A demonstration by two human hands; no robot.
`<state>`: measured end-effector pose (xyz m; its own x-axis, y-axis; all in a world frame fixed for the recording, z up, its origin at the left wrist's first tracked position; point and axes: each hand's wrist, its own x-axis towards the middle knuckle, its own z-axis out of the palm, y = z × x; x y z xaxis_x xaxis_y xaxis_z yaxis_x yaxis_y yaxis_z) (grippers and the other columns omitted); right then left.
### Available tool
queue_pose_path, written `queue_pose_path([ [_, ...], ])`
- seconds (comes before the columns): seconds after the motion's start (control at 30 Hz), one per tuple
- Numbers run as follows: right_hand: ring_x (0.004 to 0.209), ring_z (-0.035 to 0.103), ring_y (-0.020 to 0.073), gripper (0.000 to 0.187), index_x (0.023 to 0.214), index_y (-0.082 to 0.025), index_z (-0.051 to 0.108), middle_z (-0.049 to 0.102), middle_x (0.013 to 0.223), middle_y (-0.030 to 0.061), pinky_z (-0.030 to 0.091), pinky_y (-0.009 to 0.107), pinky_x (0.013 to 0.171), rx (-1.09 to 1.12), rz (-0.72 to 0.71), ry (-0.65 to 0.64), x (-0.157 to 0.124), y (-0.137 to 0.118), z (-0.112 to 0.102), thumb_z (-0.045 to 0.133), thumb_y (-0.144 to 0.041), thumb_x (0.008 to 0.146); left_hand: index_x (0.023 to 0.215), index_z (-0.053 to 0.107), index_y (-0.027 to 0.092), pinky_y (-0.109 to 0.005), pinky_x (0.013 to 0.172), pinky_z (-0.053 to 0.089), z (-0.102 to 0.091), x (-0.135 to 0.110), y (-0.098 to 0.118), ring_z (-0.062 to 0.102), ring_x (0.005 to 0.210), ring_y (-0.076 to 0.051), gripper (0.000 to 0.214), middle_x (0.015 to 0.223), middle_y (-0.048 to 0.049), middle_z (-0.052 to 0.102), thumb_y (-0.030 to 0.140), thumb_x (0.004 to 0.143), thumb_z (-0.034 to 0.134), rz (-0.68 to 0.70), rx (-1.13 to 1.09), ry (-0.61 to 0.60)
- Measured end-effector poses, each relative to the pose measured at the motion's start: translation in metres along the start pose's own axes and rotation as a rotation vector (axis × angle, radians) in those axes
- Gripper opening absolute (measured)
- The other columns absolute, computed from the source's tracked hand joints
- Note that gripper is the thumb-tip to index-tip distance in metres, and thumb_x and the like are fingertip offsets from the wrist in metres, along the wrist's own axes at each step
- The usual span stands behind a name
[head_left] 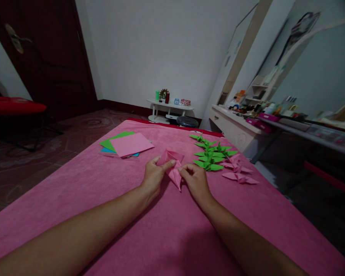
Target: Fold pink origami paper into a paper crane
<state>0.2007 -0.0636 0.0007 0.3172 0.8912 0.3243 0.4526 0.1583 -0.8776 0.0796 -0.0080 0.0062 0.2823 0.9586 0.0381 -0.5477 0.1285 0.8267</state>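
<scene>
Between my hands is a partly folded pink origami paper (174,173), its narrow point directed toward me and its upper part spread wide. My left hand (155,174) grips its left side, thumb lying across the front. On the right edge, the fingers of my right hand (194,178) pinch the paper near its middle. Folded green paper cranes (209,156) stand in a cluster to the right, with a few pink paper cranes (240,177) beside them. Left of my hands lies a stack of square sheets, a pink sheet (132,145) on top and green and blue ones under it.
A pink cloth (126,222) covers the table. Beyond its far edge stands a low white shelf (169,103) with small items. At right is a dressing table (238,122) crowded with bottles and boxes. A red-topped seat (15,106) and a dark door (43,53) are at left.
</scene>
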Motion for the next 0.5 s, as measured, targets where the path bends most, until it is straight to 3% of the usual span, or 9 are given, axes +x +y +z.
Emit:
queue_pose_path([
  [0.3,0.048,0.042,0.011,0.026,0.054,-0.019,0.052,0.049,0.051,-0.0024,0.031,0.023,0.049,-0.208,-0.08,0.167,-0.0011,-0.0018,-0.0018,0.057,-0.034,0.074,0.071,0.064,0.01,-0.02,0.048,0.038,0.0018,-0.0041,-0.0012,0.052,0.05,-0.009,0.024,0.061,-0.0012,0.062,0.019,0.054,0.078,0.043,0.138,-0.012],
  [0.5,0.048,0.044,0.0115,0.019,0.064,-0.02,0.056,0.052,0.054,-0.0023,0.031,0.023,0.048,-0.259,-0.081,0.145,0.0004,-0.0009,-0.0028,0.059,-0.036,0.074,0.072,0.065,0.01,-0.023,0.051,0.042,0.001,-0.0017,0.0002,0.056,0.052,-0.012,0.028,0.064,-0.0038,0.065,0.019,0.05,0.08,0.027,0.14,0.006],
])
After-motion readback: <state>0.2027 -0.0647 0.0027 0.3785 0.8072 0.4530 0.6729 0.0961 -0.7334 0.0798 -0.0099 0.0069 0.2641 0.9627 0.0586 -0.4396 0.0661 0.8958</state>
